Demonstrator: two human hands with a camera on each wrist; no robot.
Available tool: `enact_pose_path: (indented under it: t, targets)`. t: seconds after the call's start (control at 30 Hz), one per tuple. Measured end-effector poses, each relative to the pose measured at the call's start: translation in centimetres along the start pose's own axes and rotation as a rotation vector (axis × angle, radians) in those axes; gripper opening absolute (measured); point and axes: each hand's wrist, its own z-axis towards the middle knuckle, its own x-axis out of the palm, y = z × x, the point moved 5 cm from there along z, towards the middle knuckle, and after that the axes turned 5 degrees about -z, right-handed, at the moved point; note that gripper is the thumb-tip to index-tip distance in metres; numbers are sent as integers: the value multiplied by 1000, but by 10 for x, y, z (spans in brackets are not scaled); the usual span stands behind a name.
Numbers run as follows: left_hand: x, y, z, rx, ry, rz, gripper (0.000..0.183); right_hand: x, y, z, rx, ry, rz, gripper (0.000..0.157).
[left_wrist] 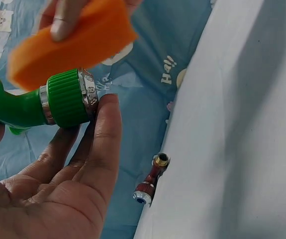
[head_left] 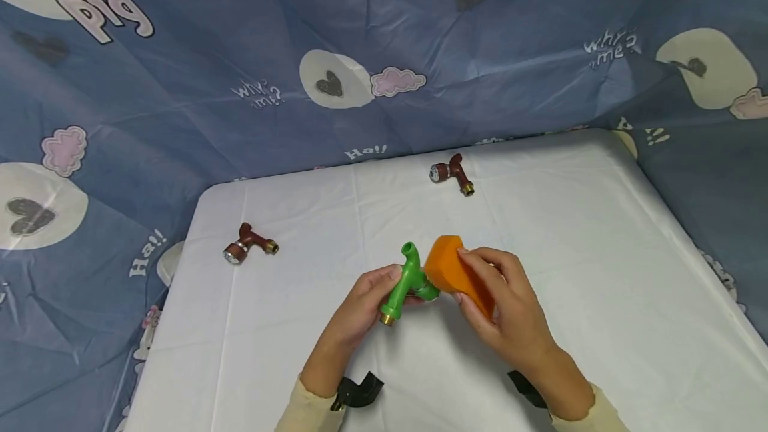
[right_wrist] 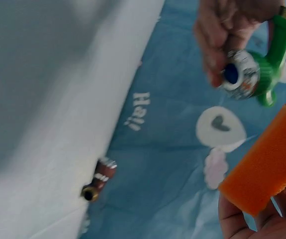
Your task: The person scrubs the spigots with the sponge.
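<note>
A person's left hand grips a glossy green tap above the middle of a bench draped in creased white cloth, thumb and fingers closed around it. The right hand pinches an angular, fine-pored orange sponge between thumb and fingers, just beside the tap; whether the two touch cannot be told. Several left fingers are hidden behind the tap in the head view. The left wrist view shows its ribbed round knob, banded in silver, but cuts off the threaded brass end and blurs the sponge, which the right wrist view crops at its border. Two brown taps with brass ends lie on the bench, one near the far-left corner, the other close to the far edge; their dial markings are too small to read. The bench's near edge is out of frame, as is most of the pale sleeves. Wrinkled blue fabric printed with hearts and lettering hangs behind.
</note>
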Motion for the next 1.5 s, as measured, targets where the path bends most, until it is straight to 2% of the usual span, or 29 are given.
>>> enact_pose_path:
  t: [0.17,0.3,0.63,0.9,1.13,1.3,1.5]
  targets:
    - [3,2,0,11,16,-23,55,3,16,7,-87,-13,23,43]
    - [4,3,-1,24,24,-42,55,8,21,7,-109,-1,21,41]
    - [5,1,-1,53,51,-42,53,11,13,2,-65,-2,14,42]
    - [2,-2,-1,55,35,-31,53,6,4,-5,-10,38,-10,43]
    - [1,-1,0,58,41,-34,52,1,4,-4,-3,2,4,46]
    - [1,0,-1,52,41,-42,53,0,16,2,-35,-18,37,44]
    - [-2,1,-2,59,-15,-35,47,10,43,6,-138,-10,75,38]
